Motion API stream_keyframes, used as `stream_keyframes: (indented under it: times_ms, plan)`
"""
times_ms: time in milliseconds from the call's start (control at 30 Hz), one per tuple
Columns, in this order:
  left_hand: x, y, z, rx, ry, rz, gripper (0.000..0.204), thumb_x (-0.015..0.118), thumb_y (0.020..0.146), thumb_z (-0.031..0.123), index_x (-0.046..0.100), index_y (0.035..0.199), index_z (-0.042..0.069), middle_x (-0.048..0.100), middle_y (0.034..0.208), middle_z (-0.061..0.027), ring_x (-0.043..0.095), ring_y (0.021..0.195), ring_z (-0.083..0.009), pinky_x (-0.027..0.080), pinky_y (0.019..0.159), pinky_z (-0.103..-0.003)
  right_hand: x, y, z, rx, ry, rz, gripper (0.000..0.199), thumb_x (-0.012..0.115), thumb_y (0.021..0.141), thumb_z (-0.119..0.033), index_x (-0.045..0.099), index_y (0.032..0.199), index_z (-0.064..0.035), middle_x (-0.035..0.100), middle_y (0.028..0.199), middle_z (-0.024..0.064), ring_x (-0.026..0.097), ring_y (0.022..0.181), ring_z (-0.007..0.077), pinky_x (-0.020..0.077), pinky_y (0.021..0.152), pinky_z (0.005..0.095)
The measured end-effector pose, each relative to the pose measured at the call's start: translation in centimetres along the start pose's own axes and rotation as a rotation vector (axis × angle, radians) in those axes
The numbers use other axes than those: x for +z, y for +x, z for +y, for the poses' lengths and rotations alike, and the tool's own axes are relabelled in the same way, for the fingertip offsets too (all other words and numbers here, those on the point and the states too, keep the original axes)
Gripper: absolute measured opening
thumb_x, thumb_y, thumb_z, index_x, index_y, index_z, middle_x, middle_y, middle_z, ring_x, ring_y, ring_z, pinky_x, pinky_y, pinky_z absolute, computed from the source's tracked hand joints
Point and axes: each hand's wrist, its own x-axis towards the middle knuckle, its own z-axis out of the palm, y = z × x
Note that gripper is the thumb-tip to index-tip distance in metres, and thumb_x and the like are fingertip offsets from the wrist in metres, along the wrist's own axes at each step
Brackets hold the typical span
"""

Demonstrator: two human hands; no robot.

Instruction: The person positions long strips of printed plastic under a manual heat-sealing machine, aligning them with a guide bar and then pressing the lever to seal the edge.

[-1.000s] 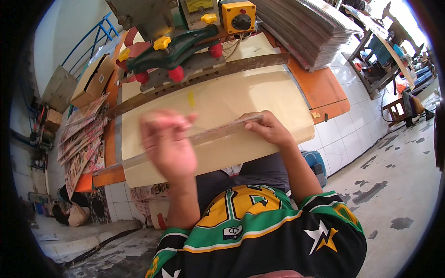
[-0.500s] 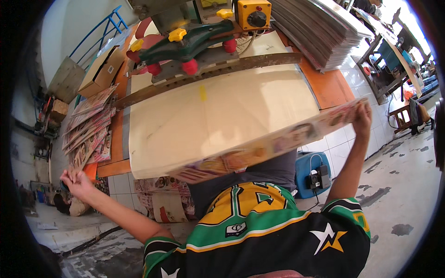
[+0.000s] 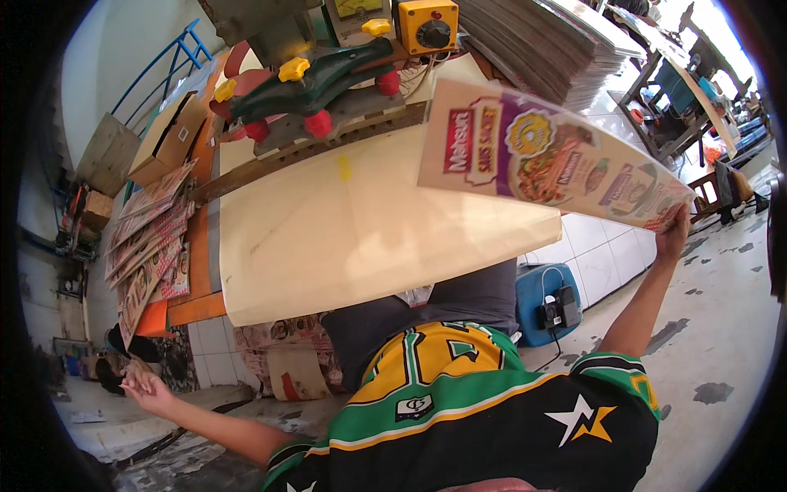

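Right hand, at 3 o'clock, pinches the lower corner of a printed sheet, which is lifted clear and tilted over the far right of the cream board. Grip at one corner only, so the sheet swings free (print side faces the camera). Left hand, at 8 o'clock, hangs low beside the bench, fingers loosely spread, holding nothing. Just above it, at 9 o'clock, more printed sheets lie fanned on the bench edge. A tall stack stands at 1 o'clock, beside the green clamp and yellow switch box at 12.
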Motion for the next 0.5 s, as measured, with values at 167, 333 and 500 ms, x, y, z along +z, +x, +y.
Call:
stream_keyframes:
  times_ms: [167,333,500]
  plan:
    - [9.6,-5.0,-2.2,-0.094,0.095,-0.302,0.020,0.053,0.105,0.020,0.053,0.093,0.004,0.044,0.065,-0.0014,0.033,0.053,-0.0079,0.026,0.044,-0.022,0.8,0.2,2.4,-0.012,-0.021,-0.135,0.039,0.053,0.106,-0.027,0.052,0.136,-0.0025,0.062,0.129,0.0084,0.060,0.117,0.0183,0.0489,0.100,0.0352]
    - [13.2,-8.1,-2.4,-0.024,0.160,-0.491,0.022,0.060,0.100,0.015,0.055,0.082,0.004,0.041,0.046,-0.0006,0.031,0.047,-0.0082,0.024,0.041,-0.022,6.3,-0.6,3.6,0.027,0.004,-0.225,0.037,0.055,0.105,-0.026,0.054,0.135,-0.0046,0.063,0.130,0.0073,0.060,0.119,0.0178,0.0481,0.102,0.0355]
    - [14.4,-8.2,-3.0,-0.148,0.397,-0.963,0.030,0.077,0.088,0.023,0.065,0.068,0.005,0.066,0.058,-0.0031,0.043,0.043,-0.0084,0.031,0.036,-0.019,7.3,-0.5,5.1,0.017,0.048,-0.291,0.036,0.053,0.106,-0.025,0.053,0.135,-0.0041,0.063,0.129,0.0079,0.061,0.118,0.0178,0.0499,0.101,0.0359]
